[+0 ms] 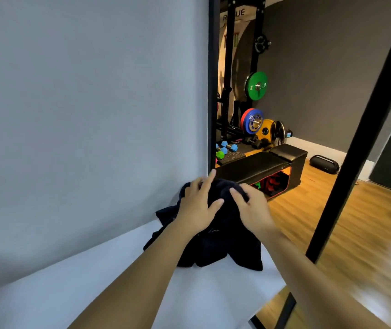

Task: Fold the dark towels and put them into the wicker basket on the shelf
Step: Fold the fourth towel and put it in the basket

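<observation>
Both on the heap of dark towels (pixel 216 241), bunched on the white surface (pixel 109 269) directly under and in front of the palms. Left hand (pixel 198 205): fingers spread flat, pressing the top of the heap. Right hand (pixel 249 205): fingers curled, pinching a fold near the top. Equally near. Long axis not readable; heap crumpled, edges lost in black. Towel count unclear. Basket and shelf out of view. Weight bench (pixel 261 167) beyond.

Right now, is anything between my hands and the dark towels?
Nothing visible. Both the left hand and the right hand already rest on the crumpled dark towels heaped on the white surface. The wicker basket isn't in view, so that path can't be judged.
</observation>
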